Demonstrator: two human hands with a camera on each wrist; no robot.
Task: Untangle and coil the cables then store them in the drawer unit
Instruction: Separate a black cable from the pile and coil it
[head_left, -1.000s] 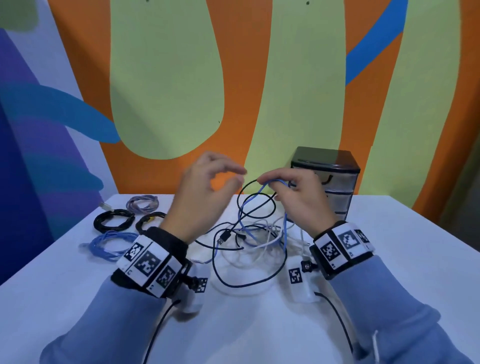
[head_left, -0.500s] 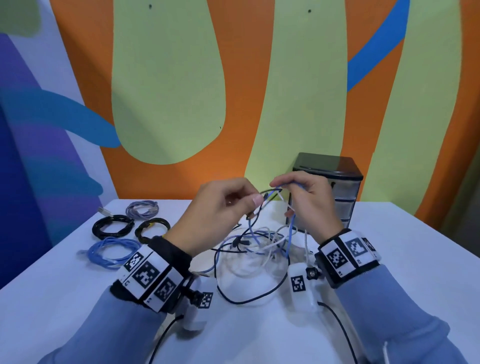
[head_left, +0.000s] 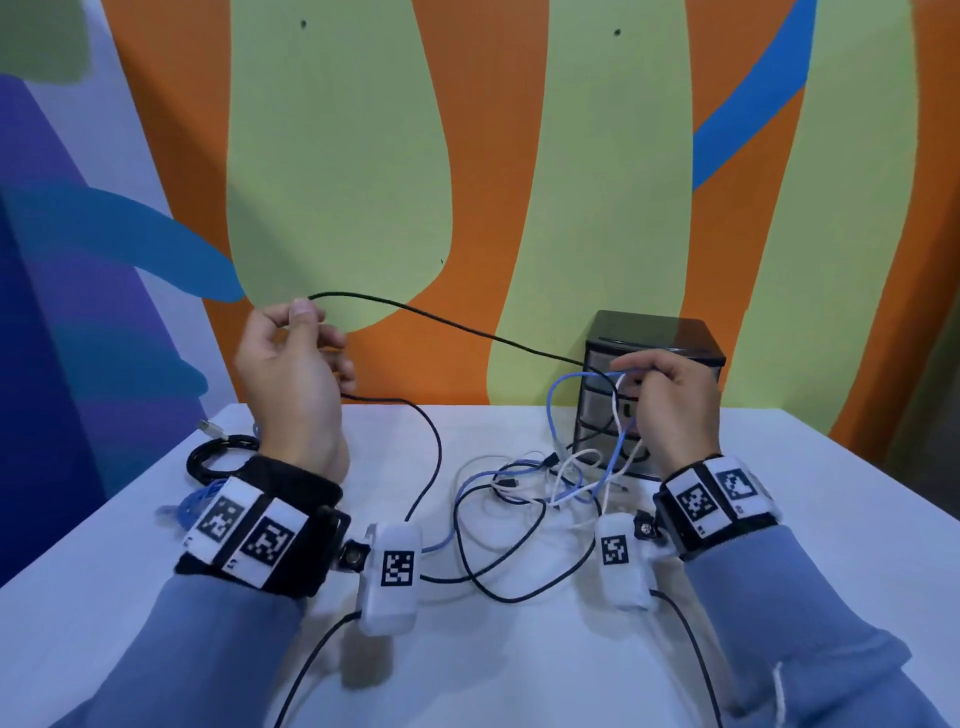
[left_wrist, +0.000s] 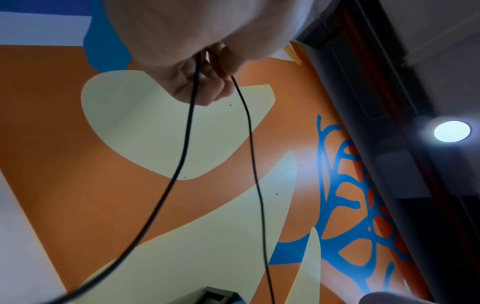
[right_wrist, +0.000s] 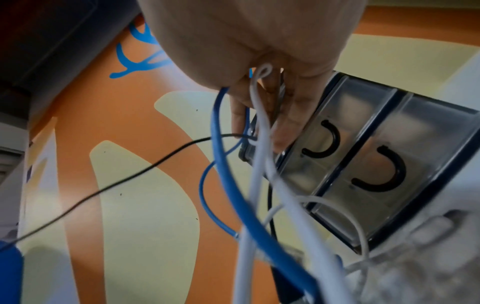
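Observation:
My left hand (head_left: 296, 353) is raised at the left and pinches a thin black cable (head_left: 447, 325), whose two strands (left_wrist: 182, 160) hang from the fingers in the left wrist view. The cable stretches right to my right hand (head_left: 670, 400), which grips a bunch of blue (right_wrist: 223, 156) and white (right_wrist: 262, 131) cables in front of the drawer unit (head_left: 654, 343). Below, a tangle of black, white and blue cables (head_left: 524, 493) lies on the white table (head_left: 519, 665). The unit's clear drawers (right_wrist: 363, 162) with black handles are closed.
Coiled cables lie at the table's left: a black coil (head_left: 218, 457) and a blue one (head_left: 195, 501), partly behind my left wrist. The painted wall (head_left: 467, 156) stands just behind the table. Camera leads trail from both wrists over the front of the table.
My left hand has moved up and to the left, drawing the black cable out of the tangle. My right hand has shifted right, still holding the blue and white cables.

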